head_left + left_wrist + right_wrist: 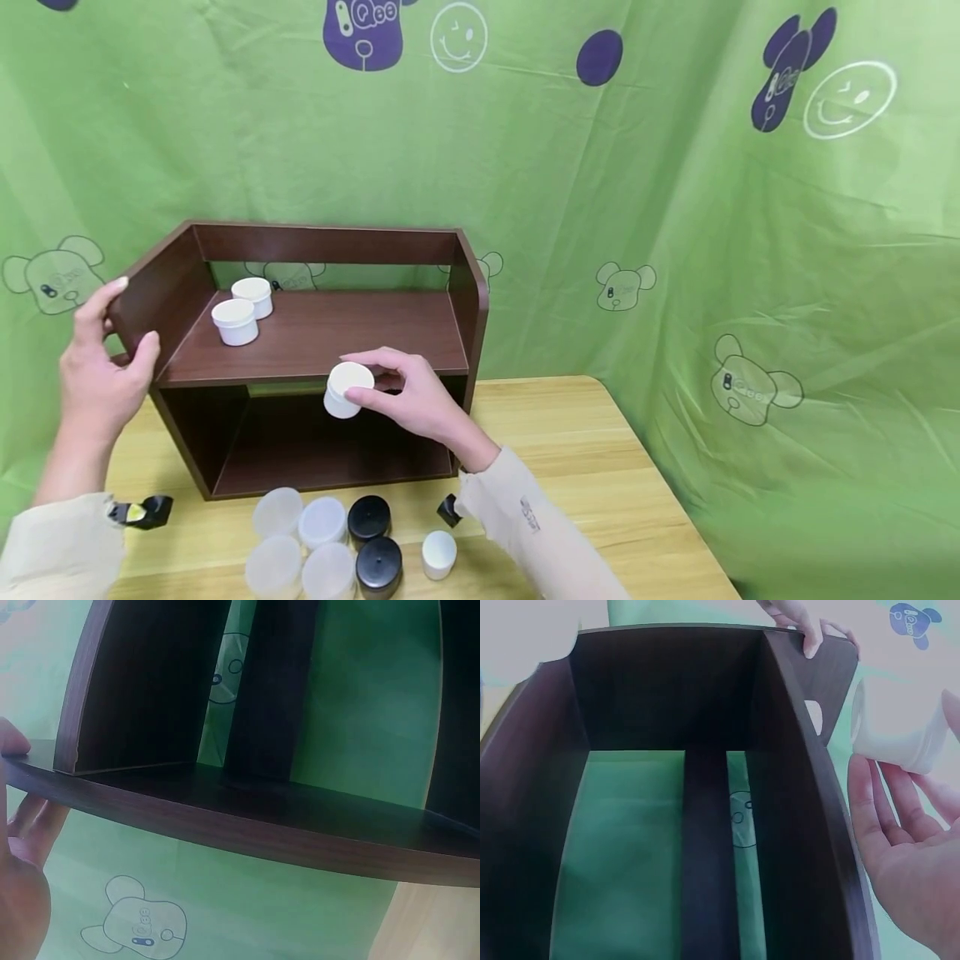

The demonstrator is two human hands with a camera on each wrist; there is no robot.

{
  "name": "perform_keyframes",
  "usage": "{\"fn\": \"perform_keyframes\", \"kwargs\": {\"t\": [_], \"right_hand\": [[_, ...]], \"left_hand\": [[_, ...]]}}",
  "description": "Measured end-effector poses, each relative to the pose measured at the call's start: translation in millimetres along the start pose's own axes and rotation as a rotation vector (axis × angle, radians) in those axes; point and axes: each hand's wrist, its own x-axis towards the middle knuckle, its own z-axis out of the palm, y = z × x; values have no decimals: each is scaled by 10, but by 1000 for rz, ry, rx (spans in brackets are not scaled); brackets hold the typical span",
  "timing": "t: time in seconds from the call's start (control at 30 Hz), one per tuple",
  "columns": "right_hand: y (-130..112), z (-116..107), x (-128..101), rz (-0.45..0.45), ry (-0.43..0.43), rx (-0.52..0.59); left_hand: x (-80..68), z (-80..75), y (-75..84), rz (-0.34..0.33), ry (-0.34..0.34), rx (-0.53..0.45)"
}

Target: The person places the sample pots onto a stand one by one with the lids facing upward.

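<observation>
My right hand (416, 392) holds a small white jar (342, 384) between thumb and fingers, in front of the upper board of a dark brown two-tier shelf (367, 329). The right wrist view shows this jar (896, 724) resting against the fingertips, outside the shelf. With the thumb on one face and fingers on the other, my left hand (105, 367) grips the front edge of the shelf's left side panel (168, 283). Two white lidded jars, one behind (252, 297) and one in front (236, 322), stand close together at the left of the upper board.
Before the shelf, on the wooden table (570, 475), stand several jars with translucent lids (274, 567), two with black lids (378, 565), and a white-lidded one (438, 553). A green printed cloth (525, 167) hangs behind and to the right.
</observation>
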Motion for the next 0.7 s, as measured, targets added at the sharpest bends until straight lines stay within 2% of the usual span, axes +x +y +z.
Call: {"fn": "perform_keyframes", "kwargs": {"t": [0.47,0.7], "right_hand": [[-63,80,463,-3,61,-22],[-100,153,701,74,114,-16]], "left_hand": [[8,-26,11,-15,-24,-11],[8,-19,5,-1,-22,-15]]}}
